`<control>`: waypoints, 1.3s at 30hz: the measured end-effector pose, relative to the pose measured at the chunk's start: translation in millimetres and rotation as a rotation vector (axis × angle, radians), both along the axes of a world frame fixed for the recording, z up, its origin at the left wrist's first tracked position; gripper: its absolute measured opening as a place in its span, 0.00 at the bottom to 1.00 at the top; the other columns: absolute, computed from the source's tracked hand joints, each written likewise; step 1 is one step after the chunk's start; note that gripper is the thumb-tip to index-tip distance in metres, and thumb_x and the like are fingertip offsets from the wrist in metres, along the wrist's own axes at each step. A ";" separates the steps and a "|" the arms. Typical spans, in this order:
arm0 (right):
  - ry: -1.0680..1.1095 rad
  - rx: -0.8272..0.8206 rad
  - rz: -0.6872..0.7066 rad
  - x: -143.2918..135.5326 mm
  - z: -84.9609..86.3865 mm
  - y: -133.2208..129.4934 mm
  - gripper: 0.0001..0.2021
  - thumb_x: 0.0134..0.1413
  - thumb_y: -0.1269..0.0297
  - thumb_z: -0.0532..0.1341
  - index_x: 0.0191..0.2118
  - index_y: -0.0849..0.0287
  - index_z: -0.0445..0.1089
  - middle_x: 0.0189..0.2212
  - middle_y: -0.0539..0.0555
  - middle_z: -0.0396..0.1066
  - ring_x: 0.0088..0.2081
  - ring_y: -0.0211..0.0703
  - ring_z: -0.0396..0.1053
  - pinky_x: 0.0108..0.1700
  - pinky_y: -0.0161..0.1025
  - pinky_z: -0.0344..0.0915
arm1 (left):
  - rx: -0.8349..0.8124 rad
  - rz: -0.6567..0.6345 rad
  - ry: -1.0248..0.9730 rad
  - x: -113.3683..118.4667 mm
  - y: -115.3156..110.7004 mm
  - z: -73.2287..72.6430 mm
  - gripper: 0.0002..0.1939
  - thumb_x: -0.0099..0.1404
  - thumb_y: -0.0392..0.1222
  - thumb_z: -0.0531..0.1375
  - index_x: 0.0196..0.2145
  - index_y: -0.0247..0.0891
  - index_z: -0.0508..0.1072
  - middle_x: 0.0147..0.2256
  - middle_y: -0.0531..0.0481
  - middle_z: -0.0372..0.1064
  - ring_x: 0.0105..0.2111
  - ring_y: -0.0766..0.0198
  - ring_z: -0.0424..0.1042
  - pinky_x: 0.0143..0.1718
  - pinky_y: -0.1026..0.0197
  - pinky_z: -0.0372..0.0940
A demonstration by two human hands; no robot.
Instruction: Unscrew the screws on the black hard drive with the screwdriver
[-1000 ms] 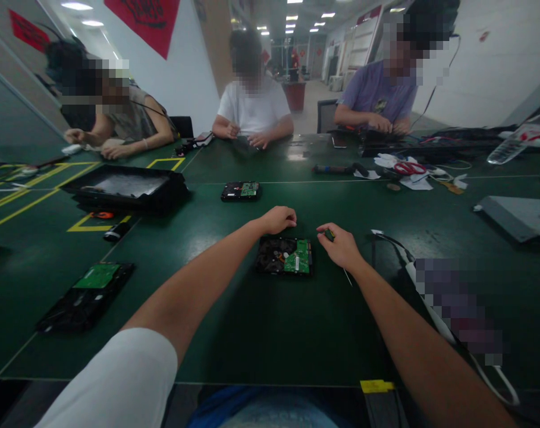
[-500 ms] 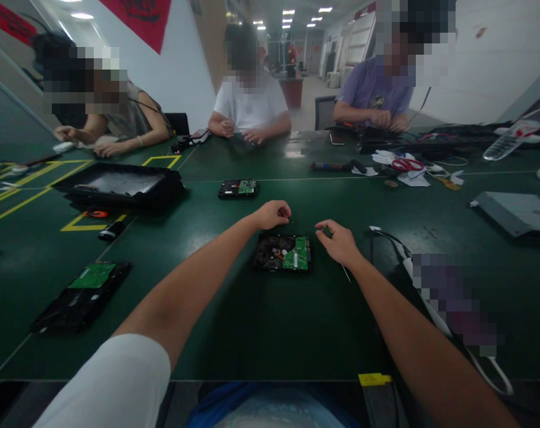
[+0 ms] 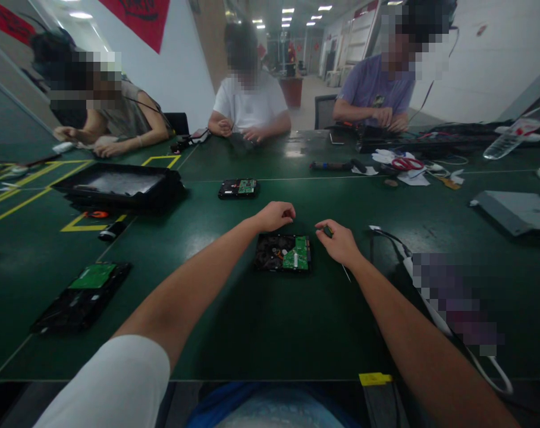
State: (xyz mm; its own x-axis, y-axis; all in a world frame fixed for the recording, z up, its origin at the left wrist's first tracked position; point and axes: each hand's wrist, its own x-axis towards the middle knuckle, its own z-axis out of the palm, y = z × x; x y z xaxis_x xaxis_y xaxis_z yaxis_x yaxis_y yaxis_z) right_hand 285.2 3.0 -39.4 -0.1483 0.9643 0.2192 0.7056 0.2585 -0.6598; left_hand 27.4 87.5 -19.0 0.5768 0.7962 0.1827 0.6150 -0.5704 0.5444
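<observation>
Closest in, a yellow strip is sitting on the near edge of the bench, roughly 5 o'clock if you're putting the middle hard drive at the center of the dial. Another dark drive with a green board is lying at an angle between 8 and 9, and a white strip with a cord is running along at 4, its top blurred out. The middle drive is lying flat in front of the person, green board side up. The right hand is hanging out just shy of 3, fingers wrapping around a screwdriver, thin shaft pointing back toward the wearer. The left hand is curling just beyond the drive at about 12, fingertips bunching close to the thumb; can't tell if they're pinching anything. Farther off, a gray metal box is sitting between 2 and 3, a black tray at 10, a smaller drive at 11, and red scissors near 2. Across the bench, a person in a white T-shirt is sitting near 12 and one in purple at 1.
</observation>
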 end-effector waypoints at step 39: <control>-0.002 -0.024 0.001 0.0 1.6 -1.5 0.12 0.62 0.59 0.61 0.47 0.54 0.76 0.36 0.54 0.77 0.34 0.45 0.72 0.38 0.42 0.64 | 0.000 -0.071 -0.011 -13.4 9.0 -15.7 0.11 0.66 0.39 0.64 0.45 0.41 0.83 0.45 0.49 0.81 0.46 0.61 0.77 0.51 0.60 0.67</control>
State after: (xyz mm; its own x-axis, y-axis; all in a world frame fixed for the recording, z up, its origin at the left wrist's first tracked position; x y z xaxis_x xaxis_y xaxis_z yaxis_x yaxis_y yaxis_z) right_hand 285.2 1.4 -37.8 -0.1501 0.9691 0.1959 0.7064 0.2437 -0.6645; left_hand 14.0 96.4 -34.7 0.6295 0.7535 0.1894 0.5671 -0.6122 0.5509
